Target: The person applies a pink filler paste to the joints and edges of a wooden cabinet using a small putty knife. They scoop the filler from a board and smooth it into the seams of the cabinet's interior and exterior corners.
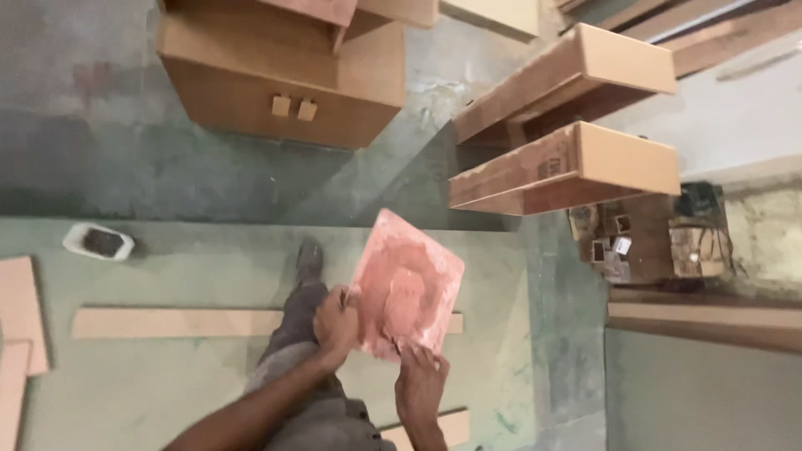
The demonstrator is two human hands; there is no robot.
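A square pinkish-red board, smeared with paste, is held at the centre of the frame above a green floor. Its upper and right edges stand free, with bare floor seen beyond them toward the frame's right. A long pale wooden strip lies across the floor at lower left, passing behind the board, and flat pale panels sit at the left edge. A small white tray of dark material rests at left.

Wooden cabinets crowd the upper frame: a closed-front cabinet at upper left, two open boxes at upper right. A cluttered cardboard box stands at right.

The left hand is closed on the board's lower-left edge, fingers wrapped around it. The right hand is set at the bottom edge, fingertips pressed against it. Grey trousers and a shoe are seen below the board.
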